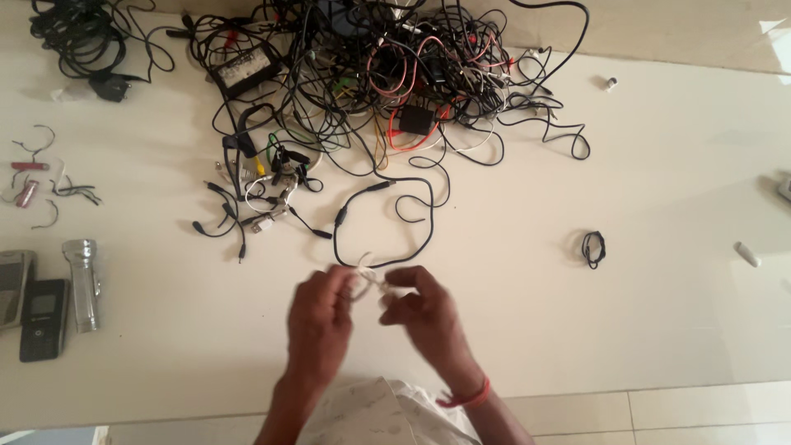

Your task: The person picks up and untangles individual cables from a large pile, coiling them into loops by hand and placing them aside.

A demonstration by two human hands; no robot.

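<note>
Both my hands meet low in the middle of the head view over a pale floor. My left hand (320, 317) and my right hand (420, 309) each pinch part of a thin white cable (371, 276) bunched between them. Just beyond the fingers lies a black cable (387, 222) curved in a loose loop. A big tangled pile of black, white, red and orange cables (387, 74) spreads further away, with black adapter boxes in it.
A small coiled black cable (593, 248) lies to the right. On the left are a silver torch (81, 283), two mobile phones (41, 317), small wire scraps (41, 177) and a separate black cable bundle with plug (82, 41). A small white piece (746, 255) lies far right.
</note>
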